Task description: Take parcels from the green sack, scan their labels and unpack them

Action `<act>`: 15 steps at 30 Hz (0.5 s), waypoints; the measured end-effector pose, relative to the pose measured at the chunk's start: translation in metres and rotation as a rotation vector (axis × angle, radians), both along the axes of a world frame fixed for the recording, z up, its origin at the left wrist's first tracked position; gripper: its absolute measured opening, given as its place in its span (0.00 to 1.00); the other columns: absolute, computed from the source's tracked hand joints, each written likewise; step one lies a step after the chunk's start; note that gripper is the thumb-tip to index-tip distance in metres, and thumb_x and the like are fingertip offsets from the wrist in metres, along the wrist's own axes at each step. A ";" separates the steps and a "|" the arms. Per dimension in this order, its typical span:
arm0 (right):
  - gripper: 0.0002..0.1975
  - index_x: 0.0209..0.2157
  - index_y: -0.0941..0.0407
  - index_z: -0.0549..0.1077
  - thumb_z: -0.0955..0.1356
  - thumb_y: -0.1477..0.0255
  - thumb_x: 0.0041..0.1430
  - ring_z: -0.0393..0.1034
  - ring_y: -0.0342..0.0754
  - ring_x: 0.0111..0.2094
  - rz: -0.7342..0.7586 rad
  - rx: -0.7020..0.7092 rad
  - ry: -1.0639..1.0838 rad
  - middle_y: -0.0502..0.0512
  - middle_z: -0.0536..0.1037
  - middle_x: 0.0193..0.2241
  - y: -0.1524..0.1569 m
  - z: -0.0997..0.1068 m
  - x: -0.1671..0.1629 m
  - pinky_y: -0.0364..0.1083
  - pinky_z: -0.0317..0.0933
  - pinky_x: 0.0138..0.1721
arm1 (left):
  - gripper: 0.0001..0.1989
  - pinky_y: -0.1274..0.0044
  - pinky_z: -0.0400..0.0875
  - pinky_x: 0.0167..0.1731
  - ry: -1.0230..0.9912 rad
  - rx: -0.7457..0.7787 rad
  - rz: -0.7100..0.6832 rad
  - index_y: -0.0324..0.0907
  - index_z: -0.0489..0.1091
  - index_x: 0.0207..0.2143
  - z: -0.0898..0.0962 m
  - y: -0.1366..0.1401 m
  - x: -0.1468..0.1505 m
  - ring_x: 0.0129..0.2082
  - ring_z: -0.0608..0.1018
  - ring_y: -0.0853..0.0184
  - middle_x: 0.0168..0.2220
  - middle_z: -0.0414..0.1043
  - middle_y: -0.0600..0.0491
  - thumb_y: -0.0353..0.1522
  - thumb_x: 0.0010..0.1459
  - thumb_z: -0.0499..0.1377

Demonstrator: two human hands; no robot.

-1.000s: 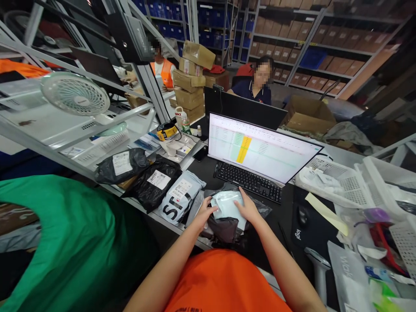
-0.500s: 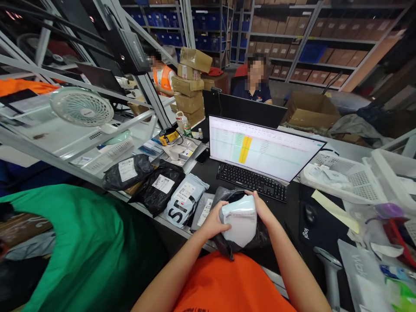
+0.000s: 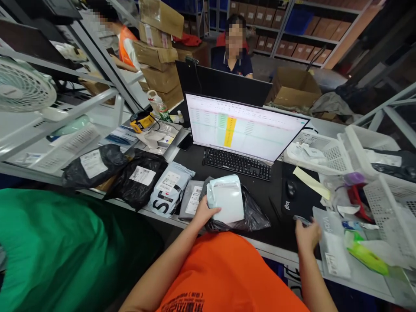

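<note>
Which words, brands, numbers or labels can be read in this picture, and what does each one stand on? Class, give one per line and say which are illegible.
"logi": the black mouse pad.
"Wal", the rest unclear: the frosted plastic bag.
"S", the lettering after it unclear: the pale blue parcel.
Too small or blurred to read: the held packet, parcel labels, screen, bottle, keyboard and orange shirt.

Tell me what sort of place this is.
Probably a parcel-handling station in a warehouse: labelled mailing bags line the desk, a monitor shows a spreadsheet, and shelves of boxes stand behind.
</note>
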State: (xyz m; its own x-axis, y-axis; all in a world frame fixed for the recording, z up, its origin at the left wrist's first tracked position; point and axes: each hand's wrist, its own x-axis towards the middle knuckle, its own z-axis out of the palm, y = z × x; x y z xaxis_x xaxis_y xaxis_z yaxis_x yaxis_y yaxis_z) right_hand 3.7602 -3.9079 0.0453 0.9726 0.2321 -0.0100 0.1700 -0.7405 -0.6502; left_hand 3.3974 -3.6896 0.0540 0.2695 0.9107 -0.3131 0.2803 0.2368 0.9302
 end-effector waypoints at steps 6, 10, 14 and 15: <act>0.21 0.38 0.60 0.74 0.73 0.64 0.41 0.76 0.65 0.43 -0.058 -0.162 0.471 0.64 0.78 0.32 -0.038 -0.014 0.032 0.57 0.69 0.44 | 0.31 0.64 0.69 0.52 0.045 0.047 -0.018 0.38 0.66 0.50 0.007 -0.004 0.005 0.50 0.76 0.54 0.50 0.74 0.43 0.32 0.42 0.69; 0.10 0.29 0.56 0.70 0.71 0.66 0.45 0.72 0.51 0.22 0.017 -0.070 0.580 0.52 0.72 0.19 -0.019 -0.002 0.031 0.50 0.68 0.28 | 0.30 0.64 0.69 0.53 0.073 0.128 -0.068 0.39 0.67 0.52 0.018 -0.009 0.006 0.50 0.76 0.53 0.50 0.75 0.44 0.34 0.45 0.67; 0.16 0.33 0.58 0.73 0.72 0.61 0.47 0.68 0.46 0.20 0.278 0.130 0.613 0.51 0.74 0.21 0.014 0.050 -0.020 0.46 0.66 0.25 | 0.28 0.64 0.70 0.51 0.142 0.171 -0.075 0.39 0.68 0.51 0.027 -0.016 0.006 0.49 0.77 0.53 0.48 0.76 0.45 0.34 0.47 0.67; 0.20 0.36 0.59 0.75 0.73 0.57 0.47 0.69 0.46 0.21 0.422 0.179 0.604 0.52 0.75 0.22 0.024 0.067 -0.041 0.46 0.65 0.25 | 0.27 0.63 0.70 0.51 0.160 0.175 -0.074 0.39 0.69 0.51 0.028 -0.017 0.006 0.48 0.77 0.53 0.47 0.76 0.45 0.34 0.47 0.67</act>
State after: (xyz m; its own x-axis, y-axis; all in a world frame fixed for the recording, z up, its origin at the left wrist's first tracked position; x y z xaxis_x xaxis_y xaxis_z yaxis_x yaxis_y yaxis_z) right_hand 3.7190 -3.8842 0.1126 0.6385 0.6317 -0.4397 -0.0084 -0.5656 -0.8247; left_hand 3.4037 -3.7064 0.0824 0.2970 0.9346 -0.1959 0.4380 0.0490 0.8976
